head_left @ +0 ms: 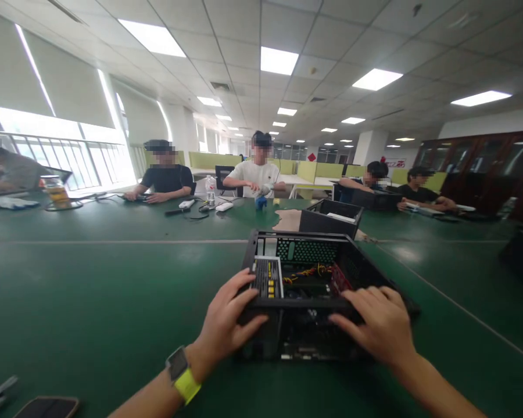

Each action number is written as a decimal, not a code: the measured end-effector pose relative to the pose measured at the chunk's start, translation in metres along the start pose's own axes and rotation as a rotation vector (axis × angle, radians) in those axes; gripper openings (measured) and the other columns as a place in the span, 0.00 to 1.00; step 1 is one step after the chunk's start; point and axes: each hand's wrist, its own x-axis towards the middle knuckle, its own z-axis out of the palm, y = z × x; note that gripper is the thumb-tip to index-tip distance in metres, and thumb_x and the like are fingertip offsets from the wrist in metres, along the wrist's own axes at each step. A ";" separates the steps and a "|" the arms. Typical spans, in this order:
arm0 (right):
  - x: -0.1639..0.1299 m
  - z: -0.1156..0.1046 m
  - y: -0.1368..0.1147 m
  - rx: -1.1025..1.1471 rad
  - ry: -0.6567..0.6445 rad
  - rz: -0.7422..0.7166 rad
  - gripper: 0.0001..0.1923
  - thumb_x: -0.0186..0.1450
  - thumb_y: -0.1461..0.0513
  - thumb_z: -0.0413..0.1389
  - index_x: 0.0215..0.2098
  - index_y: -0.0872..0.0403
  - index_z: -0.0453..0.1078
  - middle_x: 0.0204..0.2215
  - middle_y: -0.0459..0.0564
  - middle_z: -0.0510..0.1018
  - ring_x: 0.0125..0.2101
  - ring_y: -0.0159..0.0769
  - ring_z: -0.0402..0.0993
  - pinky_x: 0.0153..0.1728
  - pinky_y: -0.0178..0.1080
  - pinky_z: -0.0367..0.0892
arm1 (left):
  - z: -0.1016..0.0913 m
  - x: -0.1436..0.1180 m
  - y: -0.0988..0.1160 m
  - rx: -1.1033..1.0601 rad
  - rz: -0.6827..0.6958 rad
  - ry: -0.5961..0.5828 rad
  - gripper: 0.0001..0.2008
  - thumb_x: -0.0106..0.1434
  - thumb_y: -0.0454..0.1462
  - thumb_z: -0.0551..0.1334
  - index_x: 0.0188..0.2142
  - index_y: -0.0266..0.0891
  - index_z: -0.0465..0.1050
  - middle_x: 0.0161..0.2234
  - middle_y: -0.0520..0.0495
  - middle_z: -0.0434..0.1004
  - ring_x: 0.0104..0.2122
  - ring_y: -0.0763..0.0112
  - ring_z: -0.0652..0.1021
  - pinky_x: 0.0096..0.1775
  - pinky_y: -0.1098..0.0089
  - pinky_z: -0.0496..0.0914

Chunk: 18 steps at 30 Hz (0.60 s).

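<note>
A black open computer case (305, 303) lies on the green table right in front of me. My left hand (226, 313) grips its near left corner, fingers over the top rim and thumb against the near side. On the near right rim, my right hand (379, 322) has its fingers curled over the edge and its thumb along the near side. Inside the case, a power supply with a yellow-marked label (270, 278) sits at the left, beside yellow and red cables (309, 271). A red part (340, 278) shows at the right. The case floor is dark and hard to make out.
Behind my case stands another black case (331, 219) on a torn tan sheet (287, 220). A phone (47, 407) lies at the near left edge of the green table (91, 290). Several people work across the table, near a water bottle (210, 193) and cables.
</note>
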 end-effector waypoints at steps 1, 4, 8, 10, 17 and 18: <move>0.011 0.018 0.013 -0.041 -0.029 0.093 0.20 0.61 0.46 0.55 0.40 0.54 0.72 0.31 0.50 0.77 0.34 0.40 0.70 0.44 0.44 0.56 | 0.020 0.016 -0.016 0.016 -0.039 -0.009 0.21 0.58 0.37 0.64 0.50 0.42 0.62 0.54 0.39 0.65 0.58 0.53 0.64 0.54 0.51 0.65; 0.036 0.070 0.040 -0.148 -0.092 0.398 0.23 0.62 0.45 0.53 0.43 0.53 0.70 0.38 0.53 0.75 0.43 0.47 0.65 0.52 0.53 0.48 | 0.075 0.058 -0.060 0.032 -0.205 -0.045 0.16 0.60 0.39 0.62 0.47 0.40 0.65 0.56 0.39 0.63 0.60 0.56 0.61 0.58 0.54 0.61; 0.070 0.124 0.058 -0.190 -0.138 0.640 0.24 0.62 0.44 0.52 0.45 0.51 0.68 0.42 0.53 0.71 0.48 0.49 0.60 0.55 0.54 0.40 | 0.125 0.107 -0.097 0.030 -0.485 -0.073 0.17 0.59 0.39 0.62 0.48 0.40 0.67 0.59 0.40 0.60 0.60 0.56 0.61 0.58 0.54 0.59; 0.099 0.140 0.070 -0.168 -0.193 0.709 0.23 0.63 0.45 0.50 0.46 0.52 0.68 0.45 0.55 0.69 0.49 0.49 0.58 0.55 0.54 0.38 | 0.128 0.120 -0.093 0.075 -0.593 -0.044 0.17 0.63 0.38 0.59 0.51 0.39 0.66 0.60 0.37 0.58 0.60 0.53 0.59 0.58 0.50 0.58; 0.186 0.158 0.037 0.099 -0.291 0.601 0.22 0.63 0.65 0.49 0.54 0.70 0.61 0.57 0.74 0.57 0.58 0.58 0.46 0.54 0.56 0.41 | 0.028 0.031 -0.018 0.033 -0.513 -0.341 0.13 0.60 0.41 0.60 0.46 0.45 0.72 0.48 0.45 0.72 0.50 0.60 0.69 0.52 0.59 0.63; 0.178 0.156 0.012 0.160 -0.322 0.499 0.21 0.62 0.65 0.51 0.53 0.65 0.63 0.57 0.68 0.60 0.58 0.53 0.48 0.55 0.52 0.43 | 0.014 0.011 -0.015 0.033 -0.614 -0.350 0.09 0.61 0.41 0.58 0.40 0.42 0.73 0.41 0.46 0.75 0.43 0.62 0.72 0.46 0.62 0.65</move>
